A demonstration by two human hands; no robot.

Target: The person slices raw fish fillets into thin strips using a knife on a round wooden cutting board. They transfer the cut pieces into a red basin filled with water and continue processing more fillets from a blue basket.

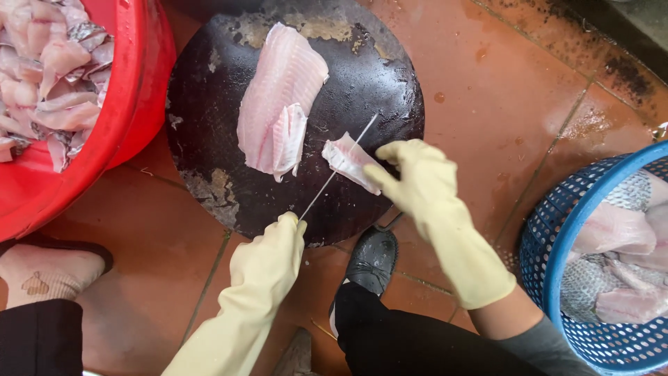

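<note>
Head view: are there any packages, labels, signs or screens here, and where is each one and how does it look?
No packages, labels, signs or screens are in view.
Only open containers: a round red tub of fish pieces at top left, and a round blue perforated basket of fish at right.

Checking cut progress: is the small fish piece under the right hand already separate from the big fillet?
Separate. The small piece lies apart from the big fillet, dark cutting board showing between them.
</note>
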